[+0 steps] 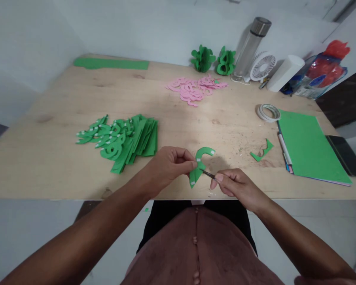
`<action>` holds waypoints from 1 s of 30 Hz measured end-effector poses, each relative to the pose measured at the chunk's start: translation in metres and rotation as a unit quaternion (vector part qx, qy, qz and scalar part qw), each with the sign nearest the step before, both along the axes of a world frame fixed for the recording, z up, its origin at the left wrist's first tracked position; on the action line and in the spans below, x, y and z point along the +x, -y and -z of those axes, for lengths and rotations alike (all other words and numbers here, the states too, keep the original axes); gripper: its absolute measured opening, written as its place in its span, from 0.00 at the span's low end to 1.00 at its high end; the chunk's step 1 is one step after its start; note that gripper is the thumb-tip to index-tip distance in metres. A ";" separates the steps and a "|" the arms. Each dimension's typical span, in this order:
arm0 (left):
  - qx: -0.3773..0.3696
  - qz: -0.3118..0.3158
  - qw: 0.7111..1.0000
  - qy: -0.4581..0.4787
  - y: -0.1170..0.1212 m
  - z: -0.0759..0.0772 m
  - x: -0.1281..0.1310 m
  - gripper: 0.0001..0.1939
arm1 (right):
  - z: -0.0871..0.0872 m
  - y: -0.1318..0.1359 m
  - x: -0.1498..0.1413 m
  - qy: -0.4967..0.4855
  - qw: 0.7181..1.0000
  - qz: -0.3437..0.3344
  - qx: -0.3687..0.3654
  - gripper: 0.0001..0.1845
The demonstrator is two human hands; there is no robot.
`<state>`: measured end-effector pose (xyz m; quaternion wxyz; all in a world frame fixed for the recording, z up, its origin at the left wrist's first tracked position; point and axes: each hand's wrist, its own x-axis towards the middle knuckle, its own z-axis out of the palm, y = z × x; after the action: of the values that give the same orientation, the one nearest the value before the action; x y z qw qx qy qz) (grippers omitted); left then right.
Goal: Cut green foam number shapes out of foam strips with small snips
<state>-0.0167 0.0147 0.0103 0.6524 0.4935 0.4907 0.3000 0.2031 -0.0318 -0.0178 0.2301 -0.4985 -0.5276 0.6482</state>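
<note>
My left hand (179, 162) pinches a curved green paper cutout (204, 151) over the table's front edge. The piece has a hooked top and a wider pointed lower end, with small white tape squares on it. In my right hand (234, 184) is a slim dark pointed tool (208, 174), gripped between thumb and fingers. Its tip meets the middle of the cutout, just right of my left fingertips. Whether the tool is scissors or tweezers I cannot tell. Left of my left hand lies a pile of green cutouts (114, 138), many with white squares, beside folded green strips (144, 136).
Pink cutouts (192, 89) lie mid-table, with two green paper shapes (203, 58) behind. A bottle (250, 49), fan (262, 66) and white roll (286, 73) stand at the back. Tape rolls (268, 113), a green scrap (262, 151) and green sheets (314, 146) are on the right.
</note>
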 end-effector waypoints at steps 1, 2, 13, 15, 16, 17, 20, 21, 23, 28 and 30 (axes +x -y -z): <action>-0.002 0.003 1.000 -0.005 0.000 0.000 0.000 0.05 | 0.000 0.000 0.000 0.002 1.000 -0.001 -0.001 0.27; -0.004 0.005 1.000 -0.010 0.000 -0.001 0.000 0.05 | 0.000 0.000 0.000 0.003 1.000 -0.001 -0.002 0.27; -0.006 0.011 1.000 -0.016 -0.001 -0.001 -0.001 0.05 | 0.004 0.000 0.001 -0.001 1.000 -0.004 0.001 0.26; -0.005 0.011 1.000 -0.019 0.000 -0.001 -0.001 0.05 | 0.004 0.000 0.001 -0.002 1.000 -0.002 0.003 0.26; -0.004 0.010 1.000 -0.020 0.000 -0.001 -0.001 0.05 | 0.004 0.000 0.001 -0.002 1.000 -0.001 0.004 0.26; -0.004 0.010 1.000 -0.020 0.000 -0.001 -0.001 0.05 | 0.003 0.000 0.001 -0.002 1.000 0.000 0.004 0.26; -0.004 0.008 1.000 -0.021 0.000 -0.001 -0.001 0.05 | 0.003 0.001 0.000 -0.003 1.000 -0.001 0.004 0.27; -0.004 0.008 1.000 -0.022 0.000 -0.001 -0.001 0.05 | 0.003 0.001 0.000 -0.005 1.000 0.000 0.004 0.27; -0.005 0.008 1.000 -0.023 0.000 -0.001 -0.001 0.05 | 0.003 0.001 0.001 -0.007 1.000 0.000 0.004 0.27; -0.011 0.009 1.000 -0.024 0.000 -0.003 0.000 0.05 | 0.004 0.001 0.001 -0.003 1.000 -0.003 0.008 0.26; -0.008 0.006 1.000 -0.023 0.000 -0.003 0.000 0.05 | 0.003 0.001 0.001 0.000 1.000 -0.003 0.009 0.26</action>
<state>-0.0168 0.0149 0.0129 0.6472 0.4979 0.5046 0.2805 0.2042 -0.0325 -0.0212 0.2332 -0.4948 -0.5347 0.6442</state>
